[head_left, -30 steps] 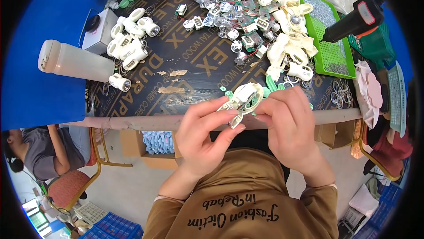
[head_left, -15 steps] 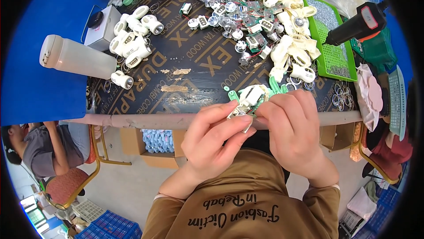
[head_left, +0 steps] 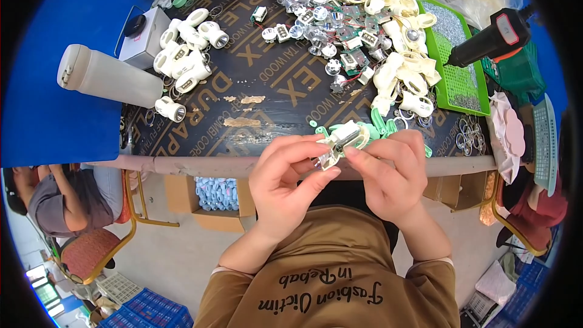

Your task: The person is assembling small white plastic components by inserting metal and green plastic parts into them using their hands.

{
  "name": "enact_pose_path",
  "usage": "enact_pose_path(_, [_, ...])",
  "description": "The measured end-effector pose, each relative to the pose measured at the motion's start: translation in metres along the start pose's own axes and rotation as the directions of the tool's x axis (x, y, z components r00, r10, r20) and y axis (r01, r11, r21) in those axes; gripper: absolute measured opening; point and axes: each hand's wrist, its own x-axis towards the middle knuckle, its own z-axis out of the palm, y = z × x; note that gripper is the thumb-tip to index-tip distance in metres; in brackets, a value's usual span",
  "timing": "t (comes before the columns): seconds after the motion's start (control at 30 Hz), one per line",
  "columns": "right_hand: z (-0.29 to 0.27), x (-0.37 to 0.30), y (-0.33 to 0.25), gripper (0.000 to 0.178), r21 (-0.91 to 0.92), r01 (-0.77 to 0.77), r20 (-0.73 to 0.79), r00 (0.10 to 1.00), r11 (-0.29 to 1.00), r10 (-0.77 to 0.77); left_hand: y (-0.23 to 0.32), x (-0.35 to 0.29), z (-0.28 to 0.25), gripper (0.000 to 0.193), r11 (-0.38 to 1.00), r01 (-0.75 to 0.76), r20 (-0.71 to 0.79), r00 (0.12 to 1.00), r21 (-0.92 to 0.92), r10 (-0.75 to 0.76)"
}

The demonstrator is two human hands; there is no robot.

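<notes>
Above the near table edge, my left hand grips a small opened cream flashlight between thumb and fingers. A pale block and dark inner parts show in its open shell. My right hand pinches the flashlight's right side with thumb and forefinger; the fingertips partly cover the parts there. Just behind lie mint-green plastic pieces. Farther back is a heap of cream shell halves, beside circuit boards with wires and silvery reflectors. Several assembled cream flashlights lie at the left.
A black electric screwdriver hangs over a green tray of screws at the right. Metal key rings lie near the edge. A whitish bottle and white box stand left. Other people sit at both sides.
The flashlight has turned in my hands, so its pale block faces up more. My right hand has shifted slightly down and left, its fingers now on the shell's right side.
</notes>
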Motion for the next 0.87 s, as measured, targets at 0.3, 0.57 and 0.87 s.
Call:
enact_pose_path(0.3, [-0.025, 0.003, 0.019, 0.03, 0.027, -0.217, 0.021, 0.976, 0.976, 0.216, -0.013, 0.002, -0.015, 0.03, 0.998, -0.023, -0.043, 0.999, -0.054, 0.021])
enact_pose_path(0.57, [-0.032, 0.022, 0.089, 0.026, -0.227, -0.153, 0.277, 0.937, 0.962, 0.214, -0.022, 0.011, -0.023, 0.029, 0.996, -0.034, -0.043, 0.999, -0.077, 0.031])
enact_pose_path(0.87, [-0.008, 0.031, 0.104, 0.023, -0.287, -0.145, 0.349, 0.904, 0.947, 0.245, -0.028, 0.013, -0.029, 0.03, 0.996, -0.05, 0.01, 0.999, -0.074, 0.051])
